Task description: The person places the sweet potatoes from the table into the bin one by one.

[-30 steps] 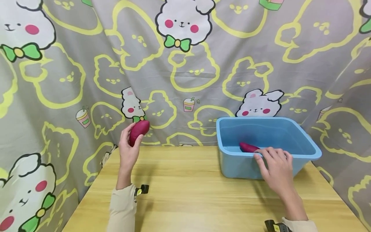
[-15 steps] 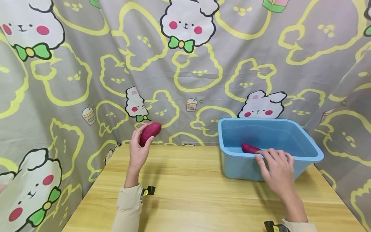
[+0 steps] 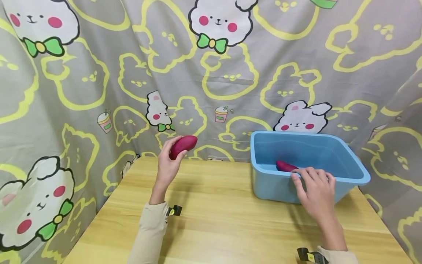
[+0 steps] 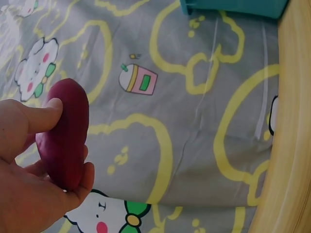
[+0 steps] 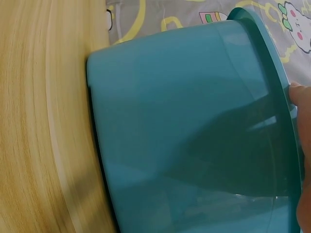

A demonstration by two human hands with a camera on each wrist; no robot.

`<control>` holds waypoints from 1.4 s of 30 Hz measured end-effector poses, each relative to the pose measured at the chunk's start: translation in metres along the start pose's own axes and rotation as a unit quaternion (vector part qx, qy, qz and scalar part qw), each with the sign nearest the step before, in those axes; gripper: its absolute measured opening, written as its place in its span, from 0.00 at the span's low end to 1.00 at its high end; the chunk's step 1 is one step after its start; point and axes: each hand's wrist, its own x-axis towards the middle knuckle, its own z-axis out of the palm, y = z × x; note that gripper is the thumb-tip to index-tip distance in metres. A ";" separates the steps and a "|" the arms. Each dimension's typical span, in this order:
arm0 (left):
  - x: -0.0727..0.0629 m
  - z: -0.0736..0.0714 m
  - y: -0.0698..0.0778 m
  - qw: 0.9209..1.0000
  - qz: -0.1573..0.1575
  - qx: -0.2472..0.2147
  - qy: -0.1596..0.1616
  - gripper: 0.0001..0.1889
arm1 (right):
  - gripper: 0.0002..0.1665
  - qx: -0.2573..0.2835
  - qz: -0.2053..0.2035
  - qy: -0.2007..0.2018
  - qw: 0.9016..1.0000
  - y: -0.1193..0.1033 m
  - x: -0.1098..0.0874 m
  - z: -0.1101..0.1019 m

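In the head view my left hand (image 3: pixel 166 165) grips a dark red-purple sweet potato (image 3: pixel 184 145) and holds it above the table's back left part. The left wrist view shows the thumb across one face of this sweet potato (image 4: pixel 69 138) and fingers round its other side. At the right stands a blue plastic bin (image 3: pixel 277 189). My right hand (image 3: pixel 317 196) grips its near rim, fingers over the top and thumb at the outer edge. Inside the bin lies another sweet potato (image 3: pixel 285 166), partly hidden by the rim and fingers.
The bin stands at the back right of a light wooden table (image 3: pixel 224 220). A grey curtain (image 3: pixel 211 80) printed with rabbits hangs behind and beside the table. Each wrist wears a small black camera (image 3: pixel 176 210).
My left hand has moved right with the sweet potato, toward the bin. The right hand stays on the bin's rim. The head view has shifted slightly.
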 end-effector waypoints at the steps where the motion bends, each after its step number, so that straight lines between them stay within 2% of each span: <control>1: 0.001 0.000 0.001 1.000 0.006 0.003 -0.003 0.25 | 0.15 0.000 -0.001 0.001 1.000 0.000 0.001 0.001; 6: 0.002 0.000 0.009 1.000 0.024 0.006 -0.019 0.25 | 0.15 0.000 -0.001 0.003 1.000 -0.001 0.004 0.002; 16: 0.003 0.007 0.018 0.999 0.022 0.002 -0.039 0.25 | 0.16 0.001 -0.003 0.008 1.000 0.000 0.004 0.003; 24: 0.006 0.027 -0.003 0.998 0.034 -0.008 -0.050 0.27 | 0.17 0.003 0.003 0.006 1.000 0.000 0.003 0.000; 28: 0.005 0.031 -0.007 0.998 0.031 -0.017 -0.059 0.27 | 0.17 0.002 0.005 0.004 1.000 0.000 0.001 0.000; 35: 0.004 0.035 -0.002 0.996 0.035 -0.028 -0.075 0.26 | 0.15 0.002 0.004 0.007 1.000 -0.001 0.000 -0.001; 42: 0.005 0.045 0.005 0.994 0.036 -0.027 -0.095 0.27 | 0.15 0.002 0.005 0.009 1.000 -0.002 -0.001 -0.002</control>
